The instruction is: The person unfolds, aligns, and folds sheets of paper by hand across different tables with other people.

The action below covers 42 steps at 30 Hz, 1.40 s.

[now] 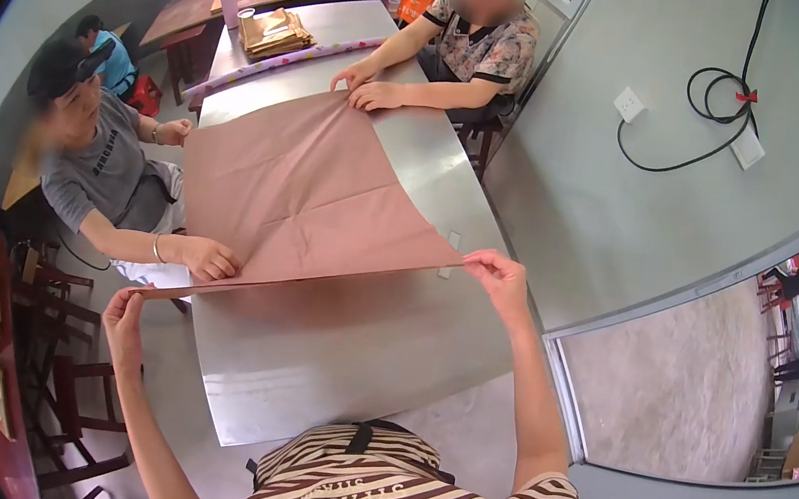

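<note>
pinched narrow, the grip of the left hand (pixel 125 312) closes thumb against fingers on one near corner of a large dusty-brown, thin, creased sheet (pixel 273 172); the grip of the right hand (pixel 500 278) is just as narrow on the other near corner. the sheet lies partly over a long silver-grey metal counter (pixel 303 368), its near edge raised and stretched between the two hands, the left corner out past the counter's side.

the weak point, to my eye, is uneven pull. three people have hold of or touch the sheet: a co-worker in a grey t-shirt (pixel 118 162) has one hand (pixel 206 258) on it close to the near edge, and a seated co-worker in a floral shirt (pixel 486 54) gathers the far end with both hands. if one tugs harder than the others, the sheet could skew, and the creases fanning from that gathered far end could deepen.

so little material sits in each pinch that a sharp pull might slip a corner free, and the near edge would sag or fold under. the overhanging left side could catch on the counter's rim. towards the far end, a purple patterned roll (pixel 282 68) lies across the counter near the sheet, and a careless sideways swing might knock it.
</note>
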Each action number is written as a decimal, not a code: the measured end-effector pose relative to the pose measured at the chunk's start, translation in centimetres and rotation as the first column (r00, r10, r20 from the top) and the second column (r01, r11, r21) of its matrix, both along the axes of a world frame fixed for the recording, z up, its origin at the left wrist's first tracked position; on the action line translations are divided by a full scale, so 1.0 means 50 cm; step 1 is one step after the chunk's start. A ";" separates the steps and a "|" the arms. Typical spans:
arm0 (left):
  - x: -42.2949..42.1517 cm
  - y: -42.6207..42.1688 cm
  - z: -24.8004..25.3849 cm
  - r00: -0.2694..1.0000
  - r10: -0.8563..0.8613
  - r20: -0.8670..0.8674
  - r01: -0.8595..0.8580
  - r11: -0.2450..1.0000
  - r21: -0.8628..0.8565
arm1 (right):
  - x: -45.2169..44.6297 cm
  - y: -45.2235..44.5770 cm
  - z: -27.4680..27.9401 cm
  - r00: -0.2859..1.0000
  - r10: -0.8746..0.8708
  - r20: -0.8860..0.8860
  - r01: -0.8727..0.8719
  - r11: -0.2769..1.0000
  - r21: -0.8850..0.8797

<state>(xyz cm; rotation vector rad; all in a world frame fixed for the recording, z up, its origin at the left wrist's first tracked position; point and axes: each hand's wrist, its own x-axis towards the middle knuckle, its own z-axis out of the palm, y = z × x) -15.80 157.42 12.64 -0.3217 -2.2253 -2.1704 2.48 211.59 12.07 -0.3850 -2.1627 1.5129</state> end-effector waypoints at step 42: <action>0.106 0.020 0.057 0.951 0.296 -0.086 -0.282 0.949 0.141 | -0.101 0.003 0.156 0.974 0.023 -0.226 -0.017 0.999 0.028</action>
